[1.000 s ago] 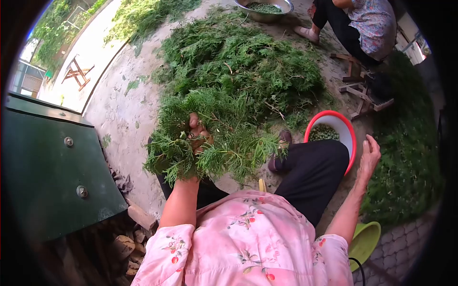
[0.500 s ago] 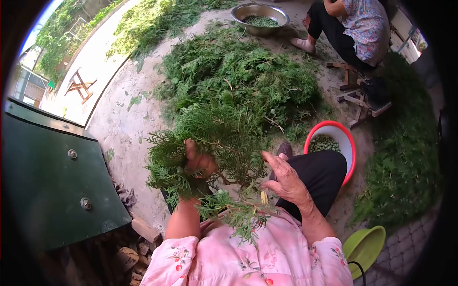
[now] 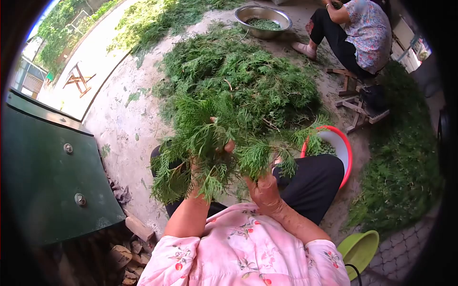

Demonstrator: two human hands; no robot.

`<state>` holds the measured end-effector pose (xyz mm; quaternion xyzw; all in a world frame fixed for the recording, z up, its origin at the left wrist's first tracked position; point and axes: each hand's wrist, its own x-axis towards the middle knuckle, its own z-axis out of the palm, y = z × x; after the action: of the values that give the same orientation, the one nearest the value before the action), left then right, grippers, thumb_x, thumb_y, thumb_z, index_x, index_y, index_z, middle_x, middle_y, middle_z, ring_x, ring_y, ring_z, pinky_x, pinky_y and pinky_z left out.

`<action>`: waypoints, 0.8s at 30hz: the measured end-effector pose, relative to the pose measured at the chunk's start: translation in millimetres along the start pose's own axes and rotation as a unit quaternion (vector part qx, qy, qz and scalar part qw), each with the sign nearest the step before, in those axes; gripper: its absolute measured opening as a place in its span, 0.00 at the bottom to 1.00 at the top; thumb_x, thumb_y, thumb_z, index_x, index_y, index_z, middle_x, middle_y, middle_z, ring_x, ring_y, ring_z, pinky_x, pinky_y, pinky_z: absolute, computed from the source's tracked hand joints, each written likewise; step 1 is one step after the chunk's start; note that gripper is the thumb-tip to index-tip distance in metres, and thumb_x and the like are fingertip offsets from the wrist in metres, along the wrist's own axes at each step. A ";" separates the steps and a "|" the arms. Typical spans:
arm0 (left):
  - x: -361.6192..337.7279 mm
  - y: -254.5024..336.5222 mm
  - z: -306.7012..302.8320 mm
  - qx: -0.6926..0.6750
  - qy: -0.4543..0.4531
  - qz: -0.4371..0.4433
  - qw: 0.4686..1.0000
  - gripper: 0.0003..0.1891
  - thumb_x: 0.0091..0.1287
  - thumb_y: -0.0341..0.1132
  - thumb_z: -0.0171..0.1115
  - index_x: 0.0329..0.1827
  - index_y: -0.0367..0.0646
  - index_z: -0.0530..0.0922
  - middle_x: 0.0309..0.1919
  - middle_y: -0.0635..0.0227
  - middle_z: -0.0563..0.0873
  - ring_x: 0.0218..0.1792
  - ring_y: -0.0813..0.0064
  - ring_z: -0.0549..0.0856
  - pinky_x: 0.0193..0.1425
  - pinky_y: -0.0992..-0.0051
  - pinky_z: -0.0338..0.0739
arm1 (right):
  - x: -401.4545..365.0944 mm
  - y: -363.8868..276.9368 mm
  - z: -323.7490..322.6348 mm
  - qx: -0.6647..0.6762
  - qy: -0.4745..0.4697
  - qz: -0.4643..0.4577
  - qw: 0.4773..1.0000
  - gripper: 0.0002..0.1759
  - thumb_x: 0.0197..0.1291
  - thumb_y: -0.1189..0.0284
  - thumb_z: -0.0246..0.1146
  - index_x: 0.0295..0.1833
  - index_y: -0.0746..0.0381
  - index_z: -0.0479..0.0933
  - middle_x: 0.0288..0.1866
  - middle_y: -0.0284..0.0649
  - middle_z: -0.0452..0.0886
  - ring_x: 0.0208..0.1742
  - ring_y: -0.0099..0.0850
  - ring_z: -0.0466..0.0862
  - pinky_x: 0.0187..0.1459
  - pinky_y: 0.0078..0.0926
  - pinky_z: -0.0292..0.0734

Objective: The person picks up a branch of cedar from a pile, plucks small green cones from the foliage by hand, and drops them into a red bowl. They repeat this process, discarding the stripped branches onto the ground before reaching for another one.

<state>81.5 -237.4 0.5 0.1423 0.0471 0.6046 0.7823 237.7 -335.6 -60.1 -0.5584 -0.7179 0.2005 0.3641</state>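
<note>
Leafy cypress branches [image 3: 202, 138] fill the space in front of my chest. My left hand [image 3: 228, 146] is closed around their stems, with only a few fingertips showing through the foliage. Lower and to the right, my right hand [image 3: 265, 191] grips a sprig [image 3: 255, 157] of the same greenery, its fingers partly covered by the leaves. One spray reaches right, over the edge of a red-rimmed white tub [image 3: 350, 164] that holds small green cones [image 3: 326, 143] beside my knee.
A large heap of cut branches [image 3: 238, 81] lies ahead. Behind it stands a metal basin [image 3: 264, 32] of green cones. Another person [image 3: 367, 35] sits at the back right, near wooden stools [image 3: 355, 107]. A green basin [image 3: 359, 252] is at lower right, a dark green panel [image 3: 57, 176] at left.
My right hand has come inward and down, from held apart to gripping a sprig. The branches have turned, and one spray now extends over the tub. My left hand has shifted right and up.
</note>
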 end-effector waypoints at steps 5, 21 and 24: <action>14.8 -4.4 10.0 0.078 0.140 -0.045 0.986 0.22 0.66 0.38 0.56 0.58 0.35 0.67 0.45 0.58 0.80 0.45 0.68 0.80 0.52 0.67 0.76 | 20.8 -8.7 -21.9 0.195 0.012 0.117 0.974 0.21 0.56 0.75 0.60 0.56 0.65 0.69 0.38 0.51 0.80 0.39 0.46 0.81 0.40 0.34 0.75; -20.8 7.8 -53.1 0.424 0.388 -0.016 0.818 0.23 0.64 0.38 0.60 0.61 0.47 0.67 0.53 0.74 0.76 0.51 0.81 0.74 0.54 0.71 0.65 | 42.7 16.6 -60.7 0.443 -0.057 0.382 0.809 0.19 0.52 0.68 0.61 0.48 0.66 0.74 0.30 0.33 0.78 0.23 0.20 0.74 0.18 0.15 0.71; -18.6 3.2 -53.5 0.392 0.414 -0.049 0.820 0.34 0.61 0.43 0.63 0.69 0.49 0.58 0.61 0.70 0.68 0.59 0.73 0.69 0.59 0.61 0.60 | 43.8 21.0 -61.1 0.535 -0.069 0.416 0.732 0.18 0.48 0.67 0.59 0.46 0.64 0.74 0.27 0.35 0.77 0.20 0.18 0.71 0.15 0.11 0.62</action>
<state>60.5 -245.6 -51.5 0.1709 0.6067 0.4975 0.5960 292.3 -295.1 -21.6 -0.4990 -0.2114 0.7207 0.4322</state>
